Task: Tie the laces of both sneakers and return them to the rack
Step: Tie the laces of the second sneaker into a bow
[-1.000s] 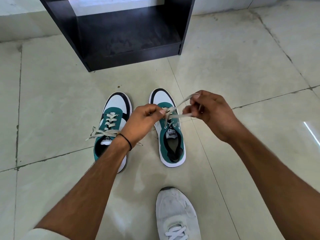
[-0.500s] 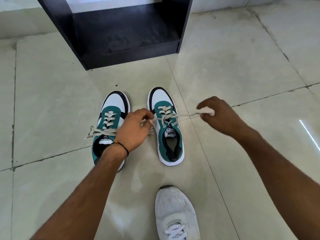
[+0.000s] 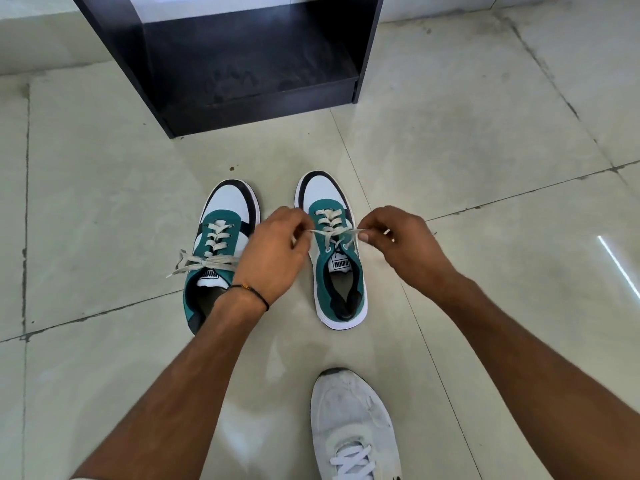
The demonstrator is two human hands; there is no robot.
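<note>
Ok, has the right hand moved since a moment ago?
Yes. The right hand, pinching the lace, has moved left, back in toward the right sneaker; earlier it was stretched further out to that shoe's right.

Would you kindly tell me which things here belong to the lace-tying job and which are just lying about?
Job: right sneaker, its lace pinched by left hand and right hand, left sneaker, black rack.
Not the job: white shoe, wrist band, tiled floor.

A white laced shoe (image 3: 349,420) stands on the pale tiled floor (image 3: 485,133), nearer the person than the right hand (image 3: 398,244). A bright streak (image 3: 618,265) gleams to that hand's right.
</note>
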